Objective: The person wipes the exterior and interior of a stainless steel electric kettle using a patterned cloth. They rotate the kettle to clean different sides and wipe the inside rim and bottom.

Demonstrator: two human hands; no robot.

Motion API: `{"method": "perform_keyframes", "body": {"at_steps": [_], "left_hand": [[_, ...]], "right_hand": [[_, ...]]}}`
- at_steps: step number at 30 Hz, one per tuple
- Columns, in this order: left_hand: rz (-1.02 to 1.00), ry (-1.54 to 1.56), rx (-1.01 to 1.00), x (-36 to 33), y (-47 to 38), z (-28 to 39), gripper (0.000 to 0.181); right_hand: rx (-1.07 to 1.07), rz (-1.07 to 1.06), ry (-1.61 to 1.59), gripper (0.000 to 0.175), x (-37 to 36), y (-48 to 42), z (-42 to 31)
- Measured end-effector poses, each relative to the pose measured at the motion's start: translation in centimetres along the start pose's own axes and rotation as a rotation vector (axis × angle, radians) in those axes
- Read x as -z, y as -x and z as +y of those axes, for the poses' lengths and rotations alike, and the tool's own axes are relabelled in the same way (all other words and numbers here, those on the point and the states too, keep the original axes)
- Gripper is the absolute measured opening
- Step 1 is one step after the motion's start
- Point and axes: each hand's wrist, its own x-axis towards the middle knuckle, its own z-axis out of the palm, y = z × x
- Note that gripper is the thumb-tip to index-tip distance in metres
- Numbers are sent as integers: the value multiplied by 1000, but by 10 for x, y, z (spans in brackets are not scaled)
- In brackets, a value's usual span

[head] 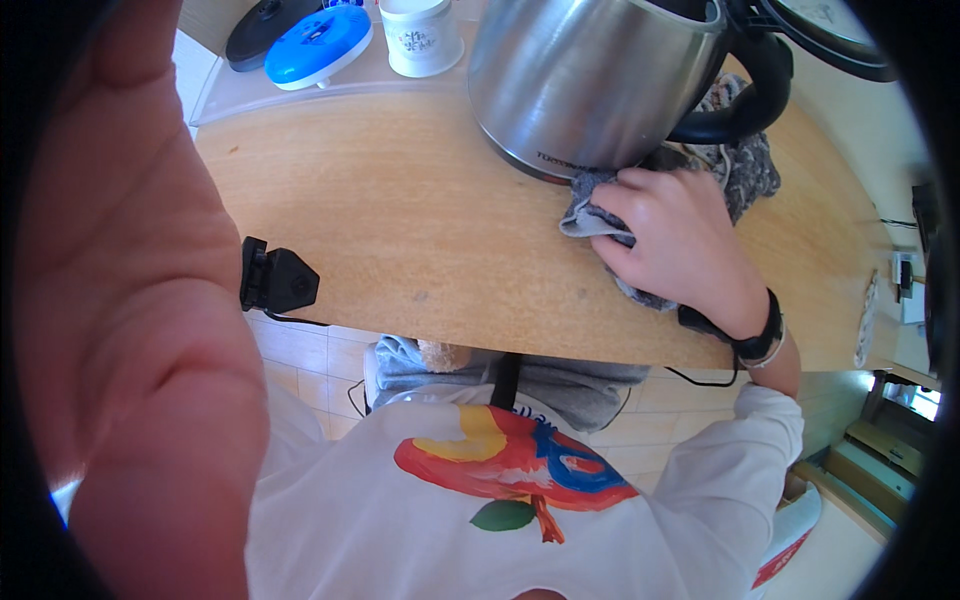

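My left hand looms very close to the camera at the left, palm showing; its fingertips are out of view. A black device with a cable shows beside its edge. On the wooden table my right hand grips a grey cloth, bunched under the fingers. That cloth lies against the base of a stainless steel electric kettle, which stands upright with its lid raised. The kettle's black handle points right, over more crumpled grey fabric.
The wooden table spreads before me. At its back left are a white cup-like container, a blue and white round lid-like object and a black round lid. Grey and blue fabric lies on a seat below the front edge.
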Motion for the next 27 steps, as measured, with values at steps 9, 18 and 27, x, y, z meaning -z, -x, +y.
{"method": "perform_keyframes", "body": {"at_steps": [9,18,27], "left_hand": [[-305,-570,-500,-20,-40,-9,70],[-390,-1536,-858,-63,-28,-58,49],[-381,-1545,-792,-68,-27,-63,45]], "right_hand": [[34,56,-5,18,-6,6,5],[119,181,-33,15,-16,3,9],[133,213,-20,13,-20,4,11]]}}
